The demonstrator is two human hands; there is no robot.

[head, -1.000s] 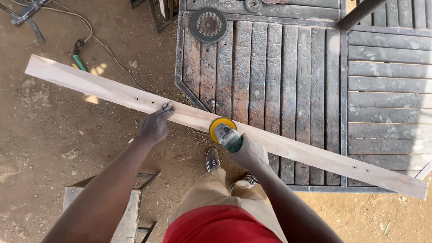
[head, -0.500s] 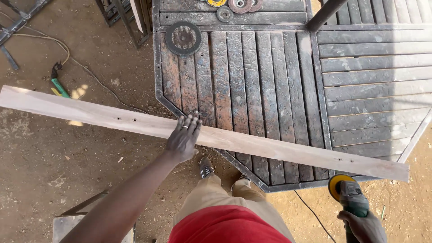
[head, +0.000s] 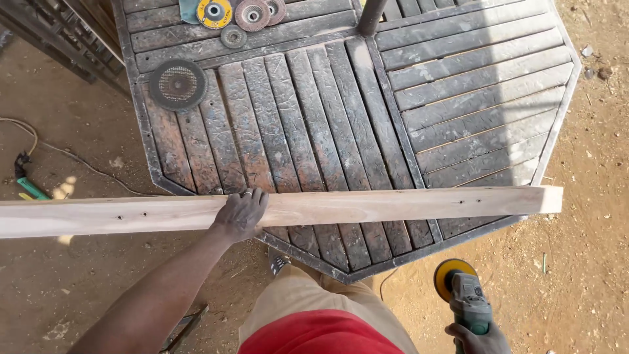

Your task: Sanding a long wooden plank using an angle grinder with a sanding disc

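A person's left hand is clasping a long wooden plank under curled fingers, across a slatted table; right hand is gripping an angle grinder. One-handed, the overhanging plank could tip.

Plank across table near edge; discs behind; grinder probably below.
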